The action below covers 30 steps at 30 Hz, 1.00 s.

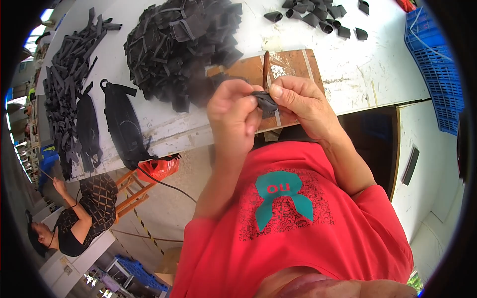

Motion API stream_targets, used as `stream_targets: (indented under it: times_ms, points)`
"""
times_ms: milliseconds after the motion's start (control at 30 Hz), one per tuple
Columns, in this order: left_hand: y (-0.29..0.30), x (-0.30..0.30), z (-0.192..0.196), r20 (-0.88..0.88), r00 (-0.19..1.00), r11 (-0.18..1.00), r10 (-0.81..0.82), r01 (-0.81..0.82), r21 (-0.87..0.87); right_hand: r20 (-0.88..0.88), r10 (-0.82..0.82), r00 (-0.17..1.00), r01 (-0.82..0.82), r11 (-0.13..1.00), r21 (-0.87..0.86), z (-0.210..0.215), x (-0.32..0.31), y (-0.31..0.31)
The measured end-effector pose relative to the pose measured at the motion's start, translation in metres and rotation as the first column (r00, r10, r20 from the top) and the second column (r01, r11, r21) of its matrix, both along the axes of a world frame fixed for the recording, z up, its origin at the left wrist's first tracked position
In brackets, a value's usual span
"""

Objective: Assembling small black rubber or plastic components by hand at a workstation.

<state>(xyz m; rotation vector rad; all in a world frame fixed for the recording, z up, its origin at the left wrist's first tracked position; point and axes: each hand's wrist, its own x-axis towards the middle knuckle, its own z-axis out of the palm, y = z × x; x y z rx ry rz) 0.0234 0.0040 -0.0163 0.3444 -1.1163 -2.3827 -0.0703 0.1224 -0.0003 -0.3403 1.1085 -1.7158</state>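
Broadly, a long white worktable [348,74] fills the upper part of the view, its surface scuffed and its near edge running across just above the person's hands. On it lies a big heap of black fabric pieces [181,42] near the middle, with a looser spread of long black strips [67,79] along the far left end and two flat black pouch-shaped pieces [124,124] lying between them. A brown cardboard-like board [293,67] sits at the table's near edge, partly covered with clear tape, and a narrow dark stick [266,67] stands up from it just above the hands. Several small folded black loops [318,15] lie scattered at the table's far side. A blue plastic crate [432,59] stands at the right, and an orange plastic bag [159,169] hangs below the table at the left, near another person [74,218] seated in dark clothes. The left hand [233,119] and right hand [300,102] meet in front of the board, above the red shirt [298,223]. Between them is a small black fabric piece [266,102]: the thumbs and fingertips of both hands are pressed together on it, pinching it from either side, held in the air just in front of the table edge.
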Motion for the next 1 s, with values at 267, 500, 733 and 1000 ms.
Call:
stream_targets:
  times_ms: [267,500,733,1000]
  points:
    - [-0.023,-0.017,0.025,-0.305,0.908,0.832,-0.286,0.394,0.390,-0.336,0.044,0.941,-0.070,0.995,-0.065,0.017,-0.036,-0.029]
    - [-0.008,-0.029,0.037,-0.043,0.950,0.779,0.309,-0.278,-0.562,-0.617,-0.179,0.766,0.174,0.982,-0.068,0.010,-0.026,-0.019]
    - [-0.010,-0.028,0.046,-0.158,0.977,0.786,0.144,-0.210,-0.582,-0.912,-0.363,0.189,0.306,0.905,-0.297,0.033,-0.010,-0.015]
    - [-0.011,-0.020,0.039,-0.142,0.933,0.934,0.329,-0.344,-0.092,-0.927,-0.363,-0.095,0.347,0.861,-0.373,0.042,-0.009,-0.024]
